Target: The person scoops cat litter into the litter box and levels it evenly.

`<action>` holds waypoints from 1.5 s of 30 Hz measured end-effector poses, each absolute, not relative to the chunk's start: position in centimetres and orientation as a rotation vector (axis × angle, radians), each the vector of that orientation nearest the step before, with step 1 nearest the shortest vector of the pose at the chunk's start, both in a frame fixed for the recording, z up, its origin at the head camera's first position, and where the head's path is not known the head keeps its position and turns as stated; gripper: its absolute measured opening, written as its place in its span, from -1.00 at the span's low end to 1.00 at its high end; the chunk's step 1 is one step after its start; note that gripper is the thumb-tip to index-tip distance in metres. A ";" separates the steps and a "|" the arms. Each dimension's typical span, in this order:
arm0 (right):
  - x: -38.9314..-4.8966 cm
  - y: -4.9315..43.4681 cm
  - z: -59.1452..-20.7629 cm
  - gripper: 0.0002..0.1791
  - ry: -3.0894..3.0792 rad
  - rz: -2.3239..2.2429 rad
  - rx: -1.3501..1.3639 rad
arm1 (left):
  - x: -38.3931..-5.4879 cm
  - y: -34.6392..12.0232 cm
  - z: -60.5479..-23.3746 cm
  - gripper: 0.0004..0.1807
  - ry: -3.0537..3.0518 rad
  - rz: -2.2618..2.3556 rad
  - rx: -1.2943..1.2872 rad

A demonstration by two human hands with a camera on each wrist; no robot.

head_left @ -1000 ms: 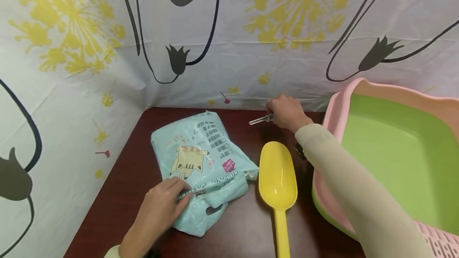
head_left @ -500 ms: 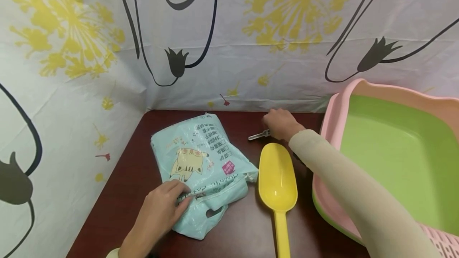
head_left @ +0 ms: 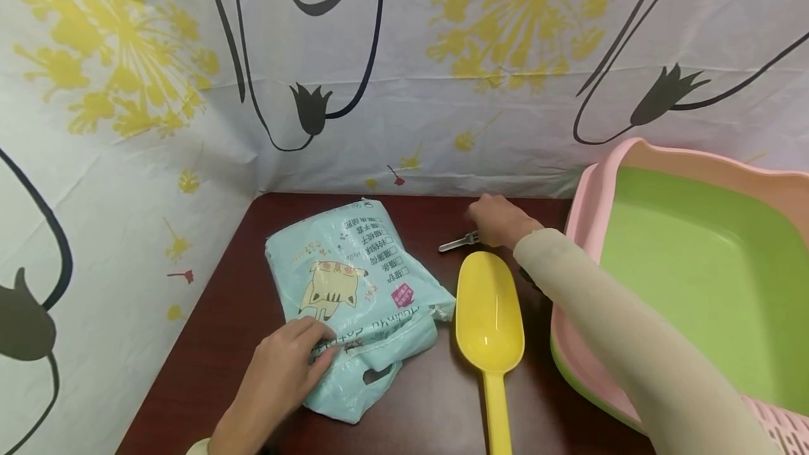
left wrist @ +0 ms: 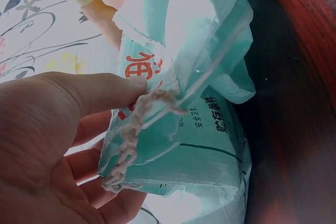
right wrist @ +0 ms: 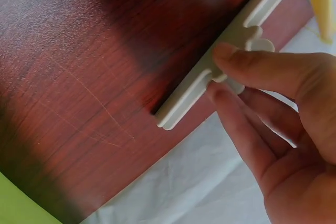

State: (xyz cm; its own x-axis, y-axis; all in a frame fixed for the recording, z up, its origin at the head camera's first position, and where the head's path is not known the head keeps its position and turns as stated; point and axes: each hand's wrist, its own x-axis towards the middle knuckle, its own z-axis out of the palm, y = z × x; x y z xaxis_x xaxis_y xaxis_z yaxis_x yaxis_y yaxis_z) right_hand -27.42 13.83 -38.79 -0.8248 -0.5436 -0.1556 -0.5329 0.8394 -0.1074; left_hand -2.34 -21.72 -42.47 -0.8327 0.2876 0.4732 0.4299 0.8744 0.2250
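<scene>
A light-blue plastic bag (head_left: pixel 385 279), printed with a cat and lettering, lies on the dark red table with its handle flap folded toward me. My left hand (head_left: pixel 274 371) grips the bag's near left edge. In the left wrist view the thumb lies at a strip of frayed stitching (left wrist: pixel 128 148), with the fingers behind the plastic. Near the back wall, my right hand (head_left: pixel 501 222) pinches a white bag-sealing clip (right wrist: pixel 184 98) between thumb and fingers. The clip's long bar sits close over the tabletop, pointing left in the head view.
Between the bag and the right arm lies a yellow scoop (head_left: pixel 489 314), handle toward me. A pink and green litter tray (head_left: pixel 597 216) fills the right side. A patterned sheet (head_left: pixel 404 125) covers the walls behind and to the left.
My right hand has brought the clip down and a little toward me from near the back edge, mostly in the first half second. The left hand and bag stay put.
</scene>
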 end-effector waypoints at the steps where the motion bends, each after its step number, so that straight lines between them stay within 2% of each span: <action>1: -27.4 13.9 -38.7 -0.75 2.828 -0.098 -0.827 | -2.3 -21.7 -42.5 -0.66 -2.610 -0.451 -0.528; 7: -27.2 14.1 -38.6 -0.83 2.796 -0.123 -0.851 | -2.3 -21.8 -42.4 -0.66 -2.608 -0.446 -0.529; 28: -26.7 14.2 -38.4 -0.66 2.697 -0.094 -0.771 | -2.0 -21.7 -42.6 -0.67 -2.628 -0.463 -0.504; 39: -27.0 15.6 -37.2 -0.66 2.657 -0.164 -0.840 | -2.1 -21.6 -42.5 -0.67 -2.621 -0.465 -0.511; 45: -27.0 16.3 -36.1 -0.73 2.675 -0.177 -0.947 | -2.2 -21.6 -42.5 -0.66 -2.613 -0.448 -0.521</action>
